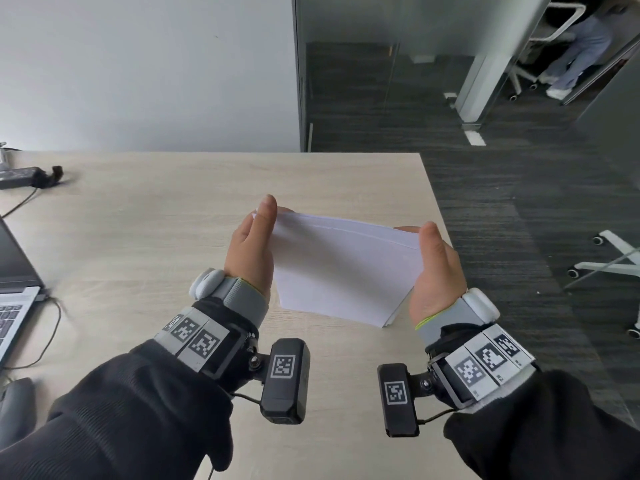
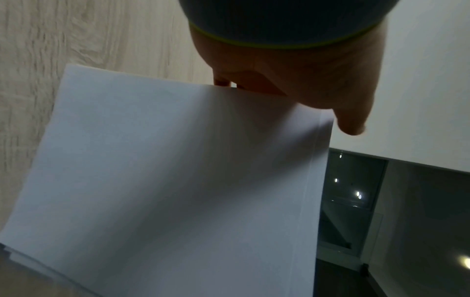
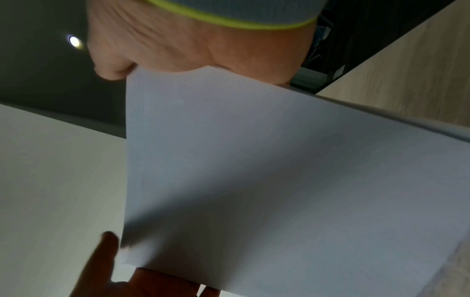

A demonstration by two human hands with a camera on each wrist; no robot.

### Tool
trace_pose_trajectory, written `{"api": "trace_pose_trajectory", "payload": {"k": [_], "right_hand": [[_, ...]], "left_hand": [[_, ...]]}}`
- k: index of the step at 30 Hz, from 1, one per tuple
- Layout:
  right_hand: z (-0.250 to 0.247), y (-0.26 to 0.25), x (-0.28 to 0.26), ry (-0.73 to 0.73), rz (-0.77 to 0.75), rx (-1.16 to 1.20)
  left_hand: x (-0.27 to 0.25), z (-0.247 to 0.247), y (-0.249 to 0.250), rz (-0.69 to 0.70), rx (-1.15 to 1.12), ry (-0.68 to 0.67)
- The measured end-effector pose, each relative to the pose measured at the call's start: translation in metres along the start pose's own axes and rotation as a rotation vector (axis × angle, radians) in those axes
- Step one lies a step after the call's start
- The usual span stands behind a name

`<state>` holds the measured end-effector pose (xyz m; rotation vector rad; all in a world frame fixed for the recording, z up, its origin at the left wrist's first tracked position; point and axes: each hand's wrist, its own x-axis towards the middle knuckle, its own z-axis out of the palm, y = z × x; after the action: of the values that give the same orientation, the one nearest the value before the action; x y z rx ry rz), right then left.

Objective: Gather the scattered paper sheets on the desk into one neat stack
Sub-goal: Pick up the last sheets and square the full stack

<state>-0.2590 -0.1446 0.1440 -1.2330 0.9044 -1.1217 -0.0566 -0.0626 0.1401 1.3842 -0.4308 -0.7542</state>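
A stack of white paper sheets (image 1: 346,268) stands tilted over the light wooden desk (image 1: 156,237), held by its two short sides. My left hand (image 1: 254,244) grips the left side, thumb on the near face and fingers behind. My right hand (image 1: 436,268) grips the right side the same way. The sheet edges are slightly offset along the top and at the lower right corner. In the left wrist view the stack (image 2: 178,180) hides the fingers of my left hand (image 2: 305,76). In the right wrist view the stack (image 3: 267,180) hangs below my right palm (image 3: 178,50).
An open laptop (image 1: 14,289) with a cable sits at the desk's left edge, a black power adapter (image 1: 20,176) at the far left. The desk's right edge runs just right of my right hand; beyond it are dark carpet and a white chair base (image 1: 616,261).
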Motion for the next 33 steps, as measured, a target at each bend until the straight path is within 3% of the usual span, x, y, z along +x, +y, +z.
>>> {"api": "trace_pose_trajectory", "payload": {"k": [4, 10, 27, 33], "right_hand": [[-0.001, -0.004, 0.0, 0.008, 0.063, -0.049], [-0.001, -0.005, 0.002, 0.006, -0.013, -0.104], [0.0, -0.006, 0.003, 0.008, -0.017, -0.131], [-0.004, -0.003, 0.003, -0.043, -0.051, -0.13]], "left_hand": [[-0.001, 0.005, 0.005, 0.035, -0.024, 0.004], [-0.003, 0.009, 0.007, 0.082, -0.039, 0.017], [-0.001, 0.007, 0.01, 0.154, -0.005, -0.068], [0.003, -0.011, -0.007, 0.159, 0.066, -0.247]]}}
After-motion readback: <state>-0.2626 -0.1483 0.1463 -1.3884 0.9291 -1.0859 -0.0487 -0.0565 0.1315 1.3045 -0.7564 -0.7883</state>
